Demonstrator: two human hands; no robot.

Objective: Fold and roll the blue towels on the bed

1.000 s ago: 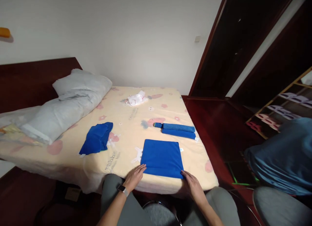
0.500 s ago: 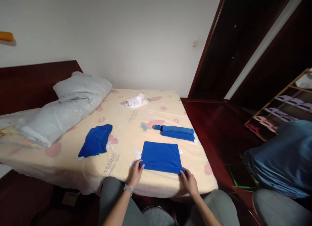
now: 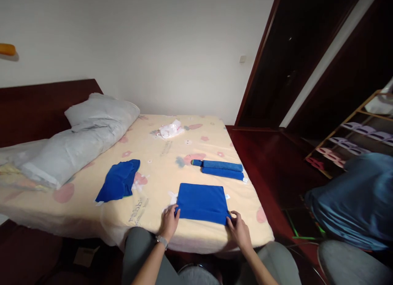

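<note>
A flat blue cloth [image 3: 202,201] lies on the bed near its front edge, its near side folded over. My left hand [image 3: 170,220], with a watch on the wrist, pinches the cloth's near left corner. At the near right corner my right hand [image 3: 239,229] has its thumb and forefinger closed on the cloth. Beyond it lie rolled blue cloths [image 3: 222,169], side by side with a white tag at the right end. A crumpled blue cloth [image 3: 119,179] rests to the left.
A grey quilt [image 3: 82,139] lies at the bed's left by the dark headboard [image 3: 46,109]. A white plastic bag [image 3: 170,130] sits at the back. On the right are a shoe rack [image 3: 356,113] and something draped in blue fabric [image 3: 356,199].
The view has shifted slightly, so the bed sits a little lower. Both hands stay at the near corners, and the folded strip looks flatter and wider.
</note>
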